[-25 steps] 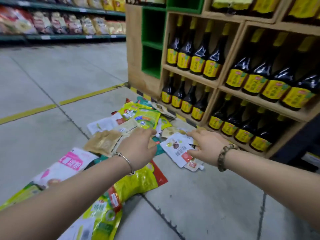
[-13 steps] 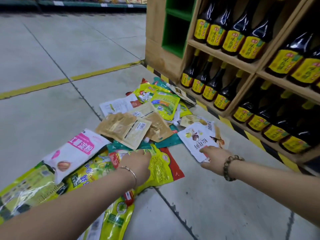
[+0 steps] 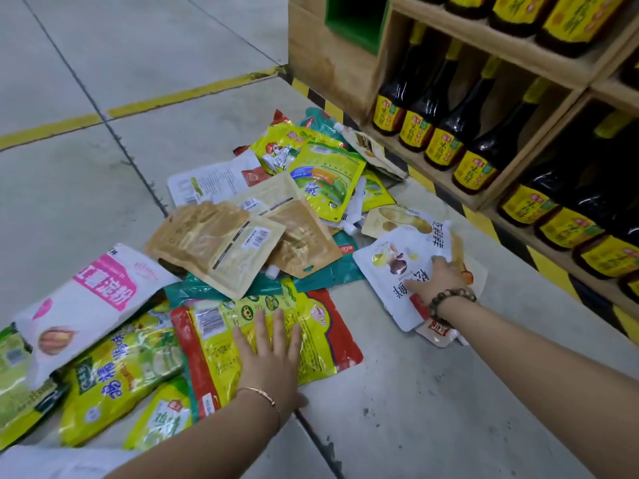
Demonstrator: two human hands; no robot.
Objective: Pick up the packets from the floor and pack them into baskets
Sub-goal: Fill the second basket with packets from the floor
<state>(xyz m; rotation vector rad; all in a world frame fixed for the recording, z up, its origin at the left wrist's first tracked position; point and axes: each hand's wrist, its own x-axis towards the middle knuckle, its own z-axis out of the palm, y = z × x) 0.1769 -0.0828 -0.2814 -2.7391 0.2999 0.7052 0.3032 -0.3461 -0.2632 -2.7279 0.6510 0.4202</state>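
The packets (image 3: pixel 221 243) lie in a loose, overlapping heap on the floor (image 3: pixel 432 392), just beside a wooden shelf (image 3: pixel 332 63) stocked with dark bottles (image 3: pixel 446 133). The left hand (image 3: pixel 273 361) lies flat, fingers straight and spread, pressing on a yellow-and-red packet (image 3: pixel 221 344) at the heap's near edge. The right hand (image 3: pixel 437 280) rests on a white pouch (image 3: pixel 387 261) at the heap's right side, though whether its fingers pinch the pouch or merely press it cannot be told.
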